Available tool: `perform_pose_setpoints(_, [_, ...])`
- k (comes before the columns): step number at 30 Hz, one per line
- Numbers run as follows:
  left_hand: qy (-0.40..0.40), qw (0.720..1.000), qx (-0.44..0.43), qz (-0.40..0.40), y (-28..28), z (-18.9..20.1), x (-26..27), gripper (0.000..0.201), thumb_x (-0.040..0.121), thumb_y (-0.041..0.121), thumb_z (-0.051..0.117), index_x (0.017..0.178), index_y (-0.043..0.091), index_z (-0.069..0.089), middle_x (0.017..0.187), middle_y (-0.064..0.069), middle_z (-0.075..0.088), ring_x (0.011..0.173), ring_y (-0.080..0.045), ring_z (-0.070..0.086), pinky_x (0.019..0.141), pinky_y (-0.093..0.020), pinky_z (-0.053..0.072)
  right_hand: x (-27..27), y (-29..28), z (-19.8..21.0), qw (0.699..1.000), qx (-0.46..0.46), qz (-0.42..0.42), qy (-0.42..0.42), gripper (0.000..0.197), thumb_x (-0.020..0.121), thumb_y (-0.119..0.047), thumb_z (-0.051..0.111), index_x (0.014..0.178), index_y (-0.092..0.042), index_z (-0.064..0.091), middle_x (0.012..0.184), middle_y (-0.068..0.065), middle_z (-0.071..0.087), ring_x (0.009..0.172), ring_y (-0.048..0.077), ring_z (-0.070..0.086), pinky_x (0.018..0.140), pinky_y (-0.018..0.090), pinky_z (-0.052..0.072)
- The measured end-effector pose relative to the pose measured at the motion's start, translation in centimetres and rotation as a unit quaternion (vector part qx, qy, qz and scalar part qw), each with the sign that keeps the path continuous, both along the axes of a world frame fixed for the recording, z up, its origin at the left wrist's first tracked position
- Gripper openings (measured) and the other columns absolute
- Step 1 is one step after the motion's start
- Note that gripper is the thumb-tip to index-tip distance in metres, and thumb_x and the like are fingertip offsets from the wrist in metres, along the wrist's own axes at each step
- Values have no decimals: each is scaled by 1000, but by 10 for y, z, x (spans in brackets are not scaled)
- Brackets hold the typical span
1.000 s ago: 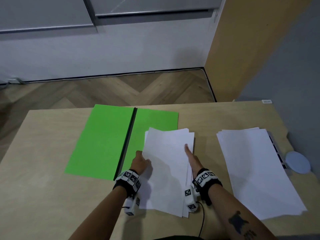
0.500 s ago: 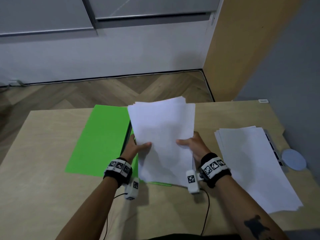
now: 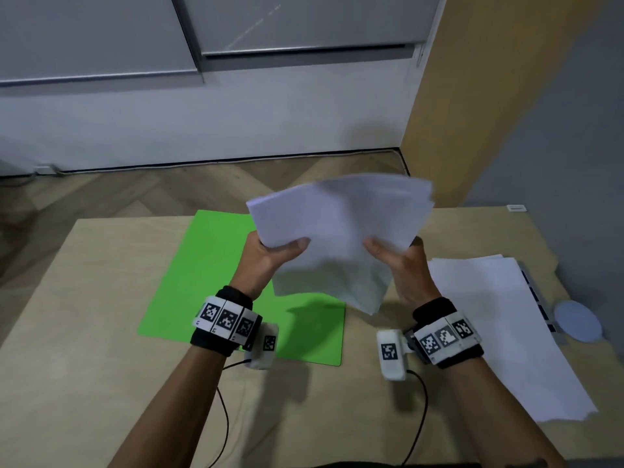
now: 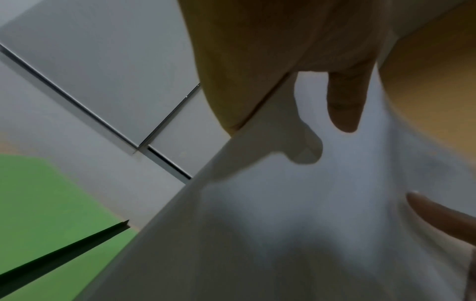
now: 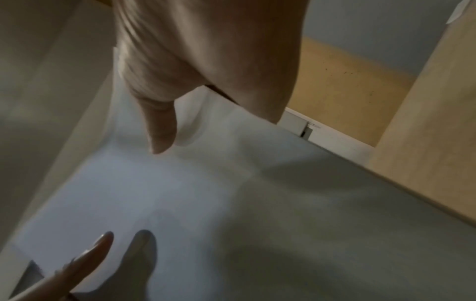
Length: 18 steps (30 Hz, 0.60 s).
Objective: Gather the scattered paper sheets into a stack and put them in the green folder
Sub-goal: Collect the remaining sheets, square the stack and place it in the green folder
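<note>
- The stack of paper sheets [image 3: 341,238] is up in the air over the green folder [image 3: 206,275]. Its long side tips up and away from the person.
- The left hand [image 3: 266,261] pinches its left edge and the right hand [image 3: 401,268] its right edge, thumbs on top.
- Half a second ago the stack was lower, and before that flat on the table [image 3: 84,332].
- Another pile of paper [image 3: 499,329] lies well apart on the right, next to a round disc [image 3: 578,320].
</note>
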<state>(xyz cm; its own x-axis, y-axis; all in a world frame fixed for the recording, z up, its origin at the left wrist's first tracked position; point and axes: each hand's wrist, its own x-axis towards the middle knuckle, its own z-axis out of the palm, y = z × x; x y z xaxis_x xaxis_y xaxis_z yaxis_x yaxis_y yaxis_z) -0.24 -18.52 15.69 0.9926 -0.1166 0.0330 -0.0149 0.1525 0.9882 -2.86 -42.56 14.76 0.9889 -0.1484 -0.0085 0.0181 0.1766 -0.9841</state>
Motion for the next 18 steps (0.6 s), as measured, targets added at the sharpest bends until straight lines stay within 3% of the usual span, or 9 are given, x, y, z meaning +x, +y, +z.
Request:
perform_pose_setpoints(3, [18, 1000, 23, -4, 6, -13, -3, 36, 67, 10, 83, 101, 11, 74, 104, -11, 74, 94, -24, 70, 87, -41, 56, -3, 1, -22, 1000, 3, 16, 19, 37, 69, -10, 87, 103, -9, 73, 94, 1, 77, 87, 16, 71, 76, 27, 55])
perform_pose_setpoints(6, [38, 999, 36, 3, 11, -32, -6, 47, 58, 21, 87, 101, 8, 73, 102, -12, 74, 95, -26, 70, 85, -39, 56, -6, 4, -45, 999, -8, 8, 40, 31, 69, -7, 85, 98, -13, 74, 90, 0, 77, 83, 14, 69, 73, 26, 55])
perform_pose_setpoints(10, [71, 996, 46, 1, 13, -59, -10, 48, 59, 7, 86, 104, 14, 69, 106, -8, 74, 99, -23, 68, 86, -38, 55, -7, 10, -72, 995, -22, 11, 97, 34, 70, 4, 85, 96, -14, 72, 88, -3, 78, 84, 16, 71, 75, 29, 56])
perform_pose_setpoints(13, [93, 993, 69, 2, 9, -77, -13, 60, 48, 21, 89, 104, 17, 67, 102, -2, 74, 93, -16, 68, 83, -36, 54, -9, 17, -83, 991, -20, -10, 129, 36, 61, -13, 89, 92, -13, 73, 87, -2, 78, 84, 19, 73, 74, 32, 58])
perform_pose_setpoints(15, [89, 993, 79, 8, 8, -79, -13, 64, 46, 25, 89, 105, 17, 67, 105, -3, 73, 95, -17, 68, 84, -37, 55, -8, 18, -83, 991, -15, -26, 129, 31, 65, -13, 90, 90, -13, 72, 86, 0, 78, 84, 22, 72, 71, 31, 59])
perform_pose_setpoints(18, [51, 997, 61, 14, 6, -68, -8, 57, 56, 10, 88, 108, 19, 66, 107, 0, 73, 98, -17, 67, 86, -31, 55, -5, 15, -69, 992, 3, -37, 119, 21, 74, -8, 87, 89, -12, 73, 86, 3, 78, 85, 26, 73, 76, 36, 59])
